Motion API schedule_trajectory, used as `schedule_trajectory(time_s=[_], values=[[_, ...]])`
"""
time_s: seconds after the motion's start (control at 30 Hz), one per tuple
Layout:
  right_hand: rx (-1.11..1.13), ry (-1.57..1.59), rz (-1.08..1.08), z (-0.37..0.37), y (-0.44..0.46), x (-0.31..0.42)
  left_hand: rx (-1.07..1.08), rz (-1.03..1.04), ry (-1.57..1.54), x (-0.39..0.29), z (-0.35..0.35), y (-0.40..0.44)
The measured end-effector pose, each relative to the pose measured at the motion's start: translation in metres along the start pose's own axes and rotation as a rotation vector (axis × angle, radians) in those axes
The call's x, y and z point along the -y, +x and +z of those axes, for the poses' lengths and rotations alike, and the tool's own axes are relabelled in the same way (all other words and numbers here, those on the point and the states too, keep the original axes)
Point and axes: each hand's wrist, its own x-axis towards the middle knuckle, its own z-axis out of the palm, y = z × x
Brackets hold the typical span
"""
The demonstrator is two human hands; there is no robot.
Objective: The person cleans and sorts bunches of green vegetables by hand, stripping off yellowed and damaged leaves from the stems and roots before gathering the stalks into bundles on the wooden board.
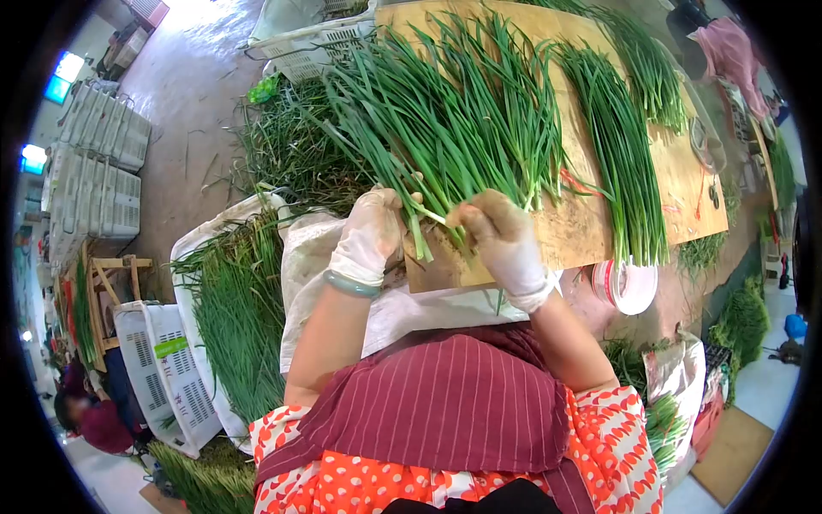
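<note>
Long green leafy stalks lie loose on a wooden board, their pale ends toward me. At the board's near left corner my left hand, in a whitish glove, has its fingers closed round the pale ends of a few stalks. My right hand, gloved too, is pinched at a stalk end just right of it; its fingertips are slightly blurred. Farther right lies a neat bundle of stalks, with another bundle behind it. Red ties rest between the loose stalks and the neat bundle.
Left of the board are a heap of trimmings and a white crate of greens. A white bucket stands below the right edge. One person is at lower left, another at upper right. Crates are stacked far left.
</note>
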Motion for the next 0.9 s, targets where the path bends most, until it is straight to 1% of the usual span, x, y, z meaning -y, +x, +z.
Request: schedule_trajectory(time_s=[0.03, 0.07, 0.13, 0.17, 0.2, 0.27, 0.3, 0.33, 0.4, 0.43, 0.47, 0.53, 0.57, 0.6, 0.63, 0.67, 0.7, 0.73, 0.8, 0.9], values=[[0.03, 0.184, 0.096, -0.007, -0.006, 0.011, 0.019, -0.023, -0.013, 0.0, -0.005, 0.005], [0.031, 0.184, 0.097, -0.015, -0.006, 0.018, 0.038, -0.046, -0.027, 0.0, -0.008, 0.008], [-0.014, 0.326, 0.025, -0.03, -0.005, 0.025, 0.028, -0.036, 0.022, -0.004, -0.011, 0.006], [-0.013, 0.065, 0.075, -0.032, 0.0, 0.022, 0.02, -0.026, 0.072, -0.005, -0.011, 0.004], [-0.018, 0.065, 0.076, -0.031, 0.001, 0.018, 0.023, -0.029, 0.074, -0.006, -0.008, 0.001], [0.198, -0.538, 0.068, -0.021, 0.003, -0.002, 0.032, -0.103, 0.033, -0.011, 0.0, -0.007], [0.127, -0.65, -0.08, -0.012, 0.004, -0.02, -0.017, -0.095, 0.023, -0.009, 0.003, -0.005], [0.128, -0.649, -0.081, -0.008, 0.005, -0.023, -0.018, -0.093, 0.023, -0.009, 0.007, -0.005], [0.07, -0.732, -0.077, 0.001, 0.008, -0.024, -0.116, -0.087, 0.149, -0.012, 0.013, -0.008], [0.009, -0.716, -0.01, 0.003, 0.011, -0.012, -0.052, -0.097, 0.205, -0.012, 0.008, -0.006], [0.011, -0.713, -0.01, 0.006, 0.011, -0.01, -0.055, -0.096, 0.206, -0.011, 0.006, -0.005], [-0.14, -0.462, -0.188, 0.008, 0.011, -0.009, 0.003, 0.002, 0.434, -0.01, 0.003, -0.006], [-0.14, -0.463, -0.188, 0.008, 0.01, -0.01, 0.03, -0.009, 0.401, -0.008, -0.001, -0.003], [-0.026, -0.59, -0.163, 0.008, 0.009, -0.011, 0.03, -0.01, 0.4, -0.008, -0.002, -0.002], [0.089, -0.716, -0.136, 0.008, 0.008, -0.012, 0.023, -0.044, 0.288, -0.007, -0.003, -0.002], [0.088, -0.718, -0.137, 0.009, 0.008, -0.015, 0.015, -0.075, 0.176, -0.007, -0.004, -0.002], [0.127, -0.796, -0.092, 0.011, 0.009, -0.02, 0.012, -0.114, 0.09, -0.007, -0.003, -0.005], [0.167, -0.874, -0.05, 0.013, 0.01, -0.023, 0.013, -0.109, 0.088, -0.008, -0.003, -0.004], [0.162, -0.925, -0.079, 0.019, 0.011, -0.02, 0.008, -0.099, 0.069, -0.009, -0.005, -0.004], [0.059, -1.113, -0.113, 0.035, 0.019, -0.036, -0.022, -0.06, 0.13, -0.008, -0.003, -0.007]])
